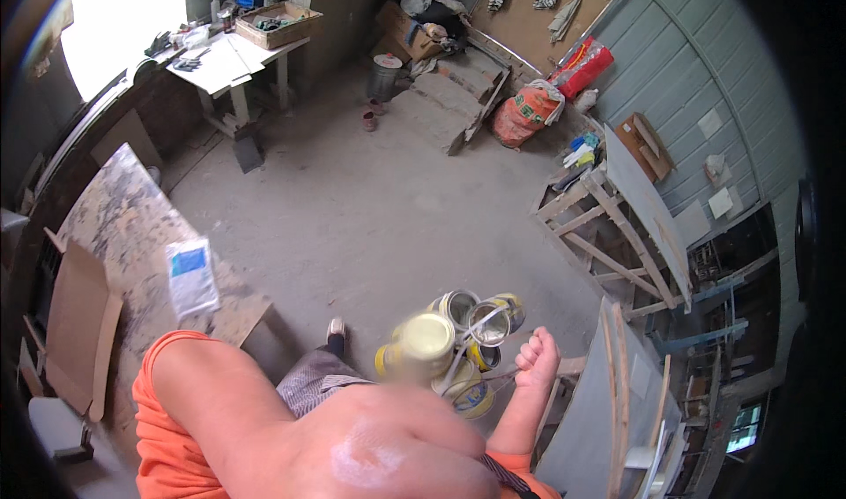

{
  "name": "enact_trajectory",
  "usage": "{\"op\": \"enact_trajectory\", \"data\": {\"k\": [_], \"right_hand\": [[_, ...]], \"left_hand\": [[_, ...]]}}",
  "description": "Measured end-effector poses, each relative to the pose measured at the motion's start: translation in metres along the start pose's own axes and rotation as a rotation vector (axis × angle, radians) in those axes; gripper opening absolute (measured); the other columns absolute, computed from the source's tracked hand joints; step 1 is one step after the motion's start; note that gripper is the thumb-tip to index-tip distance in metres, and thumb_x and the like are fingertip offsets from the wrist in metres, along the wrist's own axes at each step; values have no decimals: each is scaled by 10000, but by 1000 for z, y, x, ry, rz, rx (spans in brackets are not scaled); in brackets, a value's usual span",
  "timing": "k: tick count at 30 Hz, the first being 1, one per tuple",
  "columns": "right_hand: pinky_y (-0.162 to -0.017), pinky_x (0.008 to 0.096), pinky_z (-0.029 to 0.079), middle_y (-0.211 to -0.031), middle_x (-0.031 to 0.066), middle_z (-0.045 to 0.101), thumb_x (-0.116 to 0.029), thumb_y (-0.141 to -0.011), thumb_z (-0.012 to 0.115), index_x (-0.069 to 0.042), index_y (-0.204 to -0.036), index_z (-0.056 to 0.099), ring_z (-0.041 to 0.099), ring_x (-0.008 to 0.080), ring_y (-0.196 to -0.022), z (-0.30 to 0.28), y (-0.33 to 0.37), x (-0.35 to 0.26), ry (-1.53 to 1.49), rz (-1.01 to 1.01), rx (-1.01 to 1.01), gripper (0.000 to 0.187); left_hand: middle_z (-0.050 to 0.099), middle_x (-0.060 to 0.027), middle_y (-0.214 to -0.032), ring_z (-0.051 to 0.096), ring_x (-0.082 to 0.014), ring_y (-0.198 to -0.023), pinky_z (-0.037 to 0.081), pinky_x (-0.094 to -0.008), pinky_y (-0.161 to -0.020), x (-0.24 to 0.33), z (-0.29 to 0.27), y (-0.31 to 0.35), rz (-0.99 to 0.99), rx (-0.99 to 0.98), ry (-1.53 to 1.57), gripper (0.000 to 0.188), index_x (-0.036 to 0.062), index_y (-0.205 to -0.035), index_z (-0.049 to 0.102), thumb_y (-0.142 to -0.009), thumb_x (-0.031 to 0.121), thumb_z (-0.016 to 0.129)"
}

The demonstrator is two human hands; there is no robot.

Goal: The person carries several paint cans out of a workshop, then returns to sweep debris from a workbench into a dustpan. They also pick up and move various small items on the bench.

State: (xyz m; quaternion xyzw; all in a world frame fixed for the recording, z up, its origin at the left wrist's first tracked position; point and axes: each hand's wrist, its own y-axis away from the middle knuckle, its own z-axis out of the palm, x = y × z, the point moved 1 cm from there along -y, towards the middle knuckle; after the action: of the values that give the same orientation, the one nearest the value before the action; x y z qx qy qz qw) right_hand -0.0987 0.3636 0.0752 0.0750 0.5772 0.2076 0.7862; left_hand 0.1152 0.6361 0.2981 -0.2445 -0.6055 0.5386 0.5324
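At the lower right my right hand (536, 359) is raised with its fingers curled into a fist. Whatever it may hold is hidden; a thin dark line runs between it and the cans. Just left of it, on the floor, several yellow and silver paint cans (425, 337) are grouped closely, some with open tops. A pale strip or handle (460, 358) lies across them. My left arm (220, 389), in an orange sleeve, fills the lower foreground. My left hand (366, 450), marked with a white patch, is very near and partly blurred; its fingers cannot be made out.
A speckled table (132, 208) at left carries a white-and-blue packet (191, 277); brown cardboard (81, 327) leans nearby. A cluttered worktable (225, 63) stands far left. At right are a wooden trestle (617, 226) and a grey board (586, 411). An orange sack (527, 114) sits farther back.
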Motion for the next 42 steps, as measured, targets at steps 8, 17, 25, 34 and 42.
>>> {"op": "enact_trajectory", "data": {"k": [8, 17, 25, 34, 42], "right_hand": [[-303, 219, 146, -500, -95, 250, -221, -847, 545, -180, -666, 438, 212, 42, -360, 20, -156, -61, 33, 7, 307, 214], [-318, 219, 186, -512, -90, 259, -252, -860, 569, -190, -646, 394, 232, 40, -392, 102, -315, -106, 8, -168, 392, 284], [-331, 224, 173, -532, -93, 242, -226, -868, 537, -190, -642, 388, 196, 43, -402, 198, -533, -119, -119, -89, 367, 273], [-336, 214, 154, -529, -96, 245, -218, -832, 562, -185, -644, 391, 190, 32, -393, 303, -742, -168, -29, -90, 335, 257], [-320, 221, 162, -530, -84, 255, -206, -829, 563, -192, -647, 373, 216, 38, -384, 417, -887, -196, -82, -161, 578, 263]], "left_hand": [[527, -86, -645, 502, -233, -489, 380, -334, -426, -199, -79, -82, -6, -46, 222, 111, 10, -665, 589, -690, 106, 638], [513, -88, -600, 459, -217, -449, 334, -314, -386, -401, -165, -180, 29, -329, 292, 197, 23, -557, 477, -677, -41, 619], [500, -95, -616, 495, -235, -492, 365, -344, -412, -607, -196, -262, -4, -171, 344, 206, 29, -568, 466, -719, 39, 605], [418, -61, -515, 421, -209, -450, 320, -315, -427, -800, -320, -315, -488, 396, -594, 243, 34, -553, 436, -716, -112, 544], [433, 41, -509, 360, -44, -448, 251, -232, -423, -1042, -515, -396, -820, 291, -563, 368, 81, -545, 472, -884, 178, 576]]}}
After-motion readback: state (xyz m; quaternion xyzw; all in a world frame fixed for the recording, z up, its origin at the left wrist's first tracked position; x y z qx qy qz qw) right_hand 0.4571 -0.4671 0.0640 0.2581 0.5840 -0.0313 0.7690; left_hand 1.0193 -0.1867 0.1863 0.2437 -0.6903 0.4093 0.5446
